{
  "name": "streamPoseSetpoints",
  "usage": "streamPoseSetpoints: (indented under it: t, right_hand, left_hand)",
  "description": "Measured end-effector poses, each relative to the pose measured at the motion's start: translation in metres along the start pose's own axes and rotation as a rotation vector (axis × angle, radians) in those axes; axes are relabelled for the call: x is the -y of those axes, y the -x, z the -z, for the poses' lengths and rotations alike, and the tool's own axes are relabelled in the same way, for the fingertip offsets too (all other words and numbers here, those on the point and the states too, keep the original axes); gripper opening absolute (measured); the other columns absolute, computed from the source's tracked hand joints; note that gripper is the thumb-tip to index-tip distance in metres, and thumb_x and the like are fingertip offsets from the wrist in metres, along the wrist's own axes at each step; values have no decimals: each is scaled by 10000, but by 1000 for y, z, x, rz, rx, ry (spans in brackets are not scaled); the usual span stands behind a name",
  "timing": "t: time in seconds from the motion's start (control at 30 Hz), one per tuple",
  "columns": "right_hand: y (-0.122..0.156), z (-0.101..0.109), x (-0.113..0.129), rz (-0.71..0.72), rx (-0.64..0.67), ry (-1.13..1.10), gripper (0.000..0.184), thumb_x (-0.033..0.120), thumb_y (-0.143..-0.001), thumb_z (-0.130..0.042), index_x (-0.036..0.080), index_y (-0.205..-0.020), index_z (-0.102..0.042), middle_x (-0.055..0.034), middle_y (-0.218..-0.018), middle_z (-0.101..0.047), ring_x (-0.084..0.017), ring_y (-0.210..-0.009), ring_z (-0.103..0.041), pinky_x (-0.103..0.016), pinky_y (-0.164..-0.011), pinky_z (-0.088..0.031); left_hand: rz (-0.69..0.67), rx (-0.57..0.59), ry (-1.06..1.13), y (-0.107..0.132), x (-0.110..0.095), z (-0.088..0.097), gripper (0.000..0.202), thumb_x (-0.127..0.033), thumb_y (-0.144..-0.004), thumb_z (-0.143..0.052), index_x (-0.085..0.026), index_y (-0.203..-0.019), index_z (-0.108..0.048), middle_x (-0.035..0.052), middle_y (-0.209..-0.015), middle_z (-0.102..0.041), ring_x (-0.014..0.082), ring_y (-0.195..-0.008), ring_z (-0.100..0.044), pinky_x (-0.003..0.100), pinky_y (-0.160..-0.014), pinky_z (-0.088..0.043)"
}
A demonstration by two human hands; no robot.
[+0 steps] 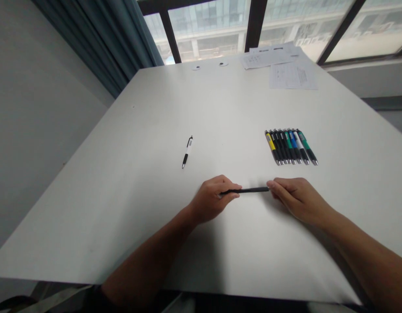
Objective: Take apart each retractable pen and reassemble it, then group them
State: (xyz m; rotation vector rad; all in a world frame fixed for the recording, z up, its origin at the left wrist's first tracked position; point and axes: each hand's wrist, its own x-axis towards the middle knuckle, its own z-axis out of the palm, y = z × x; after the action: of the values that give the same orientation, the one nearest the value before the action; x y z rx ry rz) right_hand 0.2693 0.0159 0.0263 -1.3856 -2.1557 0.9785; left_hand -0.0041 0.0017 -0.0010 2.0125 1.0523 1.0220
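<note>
We clench the black pen (246, 190) in our left grip (214, 200) and pinch its other end in our right grip (299, 201) | pen axis crosswise over tabletop (122, 182), between grips | row of pens (289, 147) ahead, nearer right grip

Bright daylight thru far windows (207, 32), pale glare on tabletop (129, 174), soft shadows nr L hand (212, 200) & R hand (300, 200), wide-angle bend at edges, slight blur overall.
</note>
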Motion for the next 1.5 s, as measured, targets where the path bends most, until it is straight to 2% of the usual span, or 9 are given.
streamPoseSetpoints:
  t: [0.3,0.5,0.6,0.7,0.77,0.9,1.1,1.4,1.5]
  right_hand:
    - [-1,-1,5,31,9,15,494,500,-1055,-420,223,-653,-492,16,-540,-486,-150,-508,-468,-307,-554,-359]
    - [-1,-8,0,-252,131,-334,613,697,-995,-456,231,-603,-394,46,-495,-381,-110,-453,-317,-282,-459,-272]
    - [-1,-8,4,-269,273,-566,595,700,-962,-544,196,-645,-558,11,-536,-535,-119,-478,-446,-275,-490,-366]
    - [0,-18,13,-169,465,-815,456,592,-933,-684,140,-904,-737,-73,-821,-725,-155,-685,-626,-300,-673,-505]
    - [0,-31,18,-137,544,-984,396,522,-948,-704,129,-937,-745,-61,-810,-722,-139,-703,-623,-294,-720,-506]
    - [2,-52,20,-181,537,-1165,323,439,-880,-813,137,-944,-721,-53,-851,-736,-128,-720,-636,-281,-718,-503]
    - [2,-52,19,-217,540,-1190,309,410,-862,-837,133,-942,-725,-64,-869,-751,-140,-749,-664,-289,-734,-522]
    - [2,-54,20,-226,503,-1178,349,461,-857,-827,142,-926,-703,-62,-853,-733,-142,-721,-646,-297,-712,-519]
    - [4,-51,20,-140,408,-1037,382,521,-909,-751,145,-943,-692,-55,-804,-706,-152,-715,-633,-301,-699,-507]
  left_hand:
    - [7,-24,22,0,1,0,162,-149,-870,-778,-191,-1022,-812,63,-904,-757,146,-803,-710,261,-748,-568]
    - [-20,-94,89,-1,-1,5,148,-157,-875,-786,-219,-1003,-823,48,-889,-750,134,-788,-700,269,-757,-573]
    - [70,-155,262,-2,1,6,188,-182,-803,-867,-209,-980,-810,44,-905,-770,145,-840,-717,280,-819,-578]
    - [219,-196,579,-6,5,2,485,-249,-692,-958,-206,-1122,-738,37,-929,-775,154,-861,-725,288,-831,-589]
    - [298,-190,776,-10,6,-2,663,-278,-645,-985,-220,-1216,-654,46,-1006,-773,158,-870,-731,290,-805,-600]
    - [379,-136,966,-15,4,-11,729,-304,-662,-977,-229,-1264,-572,95,-1141,-752,195,-945,-756,315,-836,-610]
    - [381,-5,954,-15,-1,-12,601,-363,-768,-910,-224,-1237,-560,81,-1044,-765,215,-908,-779,375,-882,-612]
    - [408,-19,934,-13,0,-13,632,-361,-767,-901,-230,-1262,-530,66,-980,-764,204,-860,-772,373,-863,-606]
    - [424,-124,928,-15,3,-11,647,-309,-747,-906,-224,-1237,-492,31,-920,-759,175,-834,-763,344,-850,-604]
